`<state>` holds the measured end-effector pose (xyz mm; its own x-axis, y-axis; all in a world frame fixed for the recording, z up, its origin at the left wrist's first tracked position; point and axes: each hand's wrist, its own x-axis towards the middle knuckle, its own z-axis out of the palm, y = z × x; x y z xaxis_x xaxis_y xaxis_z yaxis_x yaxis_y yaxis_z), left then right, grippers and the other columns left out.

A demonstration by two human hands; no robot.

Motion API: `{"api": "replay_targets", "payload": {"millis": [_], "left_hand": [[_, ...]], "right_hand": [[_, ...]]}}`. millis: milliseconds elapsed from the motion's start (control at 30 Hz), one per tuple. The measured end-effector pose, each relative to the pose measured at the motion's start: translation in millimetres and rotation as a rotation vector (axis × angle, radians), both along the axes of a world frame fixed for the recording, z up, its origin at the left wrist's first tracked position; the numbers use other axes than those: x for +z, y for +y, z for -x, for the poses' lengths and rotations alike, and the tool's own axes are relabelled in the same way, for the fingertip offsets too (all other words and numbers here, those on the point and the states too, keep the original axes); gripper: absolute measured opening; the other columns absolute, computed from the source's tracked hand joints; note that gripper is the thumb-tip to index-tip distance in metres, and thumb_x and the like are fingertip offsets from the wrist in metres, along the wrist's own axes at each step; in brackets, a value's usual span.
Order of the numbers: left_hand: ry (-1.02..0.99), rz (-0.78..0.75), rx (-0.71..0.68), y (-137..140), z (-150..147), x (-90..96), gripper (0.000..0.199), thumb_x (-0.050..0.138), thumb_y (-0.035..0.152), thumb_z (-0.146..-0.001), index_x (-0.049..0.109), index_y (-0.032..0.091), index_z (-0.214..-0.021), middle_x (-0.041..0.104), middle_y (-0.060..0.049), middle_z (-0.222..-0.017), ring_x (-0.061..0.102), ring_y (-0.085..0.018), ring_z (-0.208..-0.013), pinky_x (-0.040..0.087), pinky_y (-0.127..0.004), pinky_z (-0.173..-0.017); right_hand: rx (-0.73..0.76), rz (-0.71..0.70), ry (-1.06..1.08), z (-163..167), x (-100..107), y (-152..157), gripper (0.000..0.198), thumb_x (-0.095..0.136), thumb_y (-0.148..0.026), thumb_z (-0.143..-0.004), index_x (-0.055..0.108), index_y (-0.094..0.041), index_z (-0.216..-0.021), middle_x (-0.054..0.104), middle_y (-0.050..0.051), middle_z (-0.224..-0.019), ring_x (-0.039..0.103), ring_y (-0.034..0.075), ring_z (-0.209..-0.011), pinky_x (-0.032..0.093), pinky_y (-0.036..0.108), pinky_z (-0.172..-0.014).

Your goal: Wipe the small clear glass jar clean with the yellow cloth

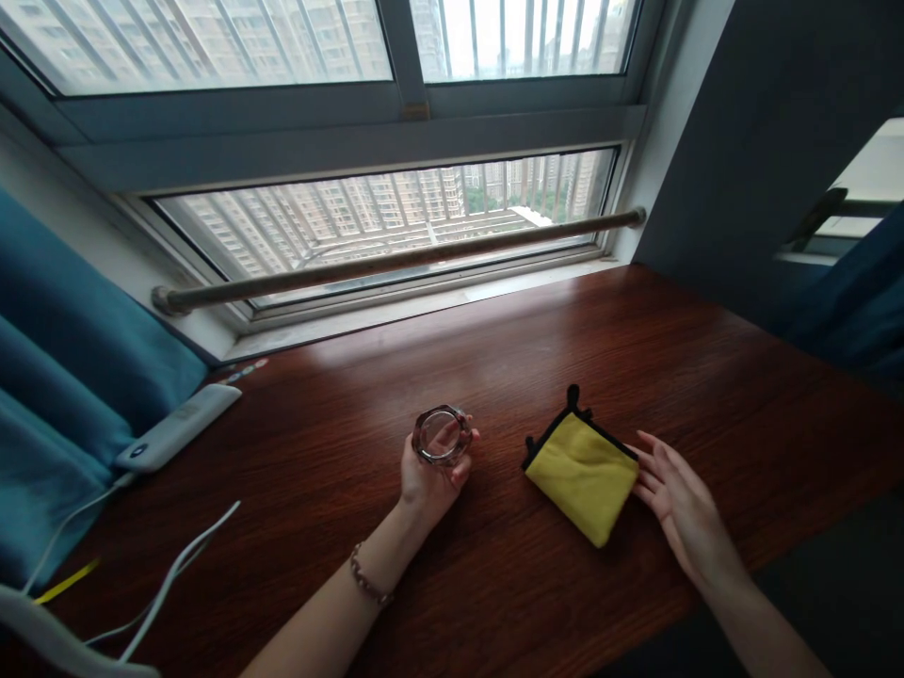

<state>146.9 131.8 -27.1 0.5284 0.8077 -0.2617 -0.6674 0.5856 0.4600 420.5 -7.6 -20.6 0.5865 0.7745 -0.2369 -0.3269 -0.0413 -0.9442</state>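
My left hand point(432, 480) holds a round, clear glass point(442, 435) above the table, with its open rim facing up and the fingers wrapped around its side. A small yellow zip pouch point(583, 477) with black edging and a black tab lies to the right of the glass. My right hand point(682, 504) is at the pouch's right edge, fingers stretched out and loosely apart. Its fingertips are beside or just touching the pouch; I cannot tell which.
Both hands are over a dark reddish wooden table point(339, 395). A white power strip or power bank point(180, 428) with a cable lies at the left, beside a blue curtain point(63, 377). White cables point(176, 565) cross the near left. Behind the table, a metal rail point(402, 264) spans the window.
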Motion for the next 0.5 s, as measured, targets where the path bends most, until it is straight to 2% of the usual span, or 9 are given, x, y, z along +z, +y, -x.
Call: {"api": "replay_targets", "payload": {"millis": [67, 167, 233, 400, 500], "left_hand": [[0.012, -0.005, -0.018, 0, 0, 1.4, 0.048, 0.037, 0.042, -0.085, 0.063, 0.006, -0.105, 0.067, -0.018, -0.090, 0.048, -0.010, -0.042, 0.034, -0.020, -0.036], [0.017, 0.005, -0.035, -1, 0, 3.7, 0.049, 0.038, 0.043, -0.084, 0.062, 0.006, -0.107, 0.067, -0.017, -0.091, 0.046, -0.009, -0.040, 0.034, -0.019, -0.036], [0.011, 0.013, -0.038, -1, 0, 3.9, 0.050, 0.039, 0.044, -0.083, 0.061, 0.007, -0.108, 0.067, -0.017, -0.090, 0.045, -0.009, -0.039, 0.034, -0.019, -0.035], [-0.010, 0.015, -0.014, 0, 0, 0.8, 0.048, 0.041, 0.043, -0.083, 0.063, 0.007, -0.105, 0.068, -0.018, -0.091, 0.049, -0.011, -0.045, 0.036, -0.020, -0.036], [-0.017, 0.027, -0.005, 1, 0, 0.0, 0.048, 0.040, 0.044, -0.084, 0.063, 0.007, -0.104, 0.067, -0.020, -0.094, 0.054, -0.013, -0.051, 0.037, -0.020, -0.037]], "right_hand": [[0.034, 0.067, -0.182, -9, -11, 0, 0.060, 0.064, -0.052, -0.077, 0.050, -0.018, -0.123, 0.059, 0.015, -0.119, 0.061, 0.029, -0.105, 0.055, 0.041, -0.083], [0.150, 0.091, -0.474, -13, -20, 1, 0.046, 0.066, -0.045, -0.077, 0.060, -0.015, -0.112, 0.061, 0.015, -0.116, 0.060, 0.031, -0.105, 0.049, 0.046, -0.094], [0.172, 0.023, -0.636, -11, -15, 1, 0.034, 0.063, -0.040, -0.081, 0.065, -0.016, -0.105, 0.063, 0.013, -0.113, 0.061, 0.030, -0.103, 0.049, 0.047, -0.094], [0.194, -0.266, -0.892, 3, 19, -4, 0.018, 0.060, -0.024, -0.084, 0.067, -0.025, -0.101, 0.063, 0.004, -0.112, 0.060, 0.023, -0.103, 0.051, 0.038, -0.092], [0.177, -0.254, -0.838, 5, 18, -3, 0.020, 0.061, -0.024, -0.084, 0.067, -0.024, -0.103, 0.062, 0.004, -0.114, 0.059, 0.024, -0.105, 0.051, 0.038, -0.093]]}}
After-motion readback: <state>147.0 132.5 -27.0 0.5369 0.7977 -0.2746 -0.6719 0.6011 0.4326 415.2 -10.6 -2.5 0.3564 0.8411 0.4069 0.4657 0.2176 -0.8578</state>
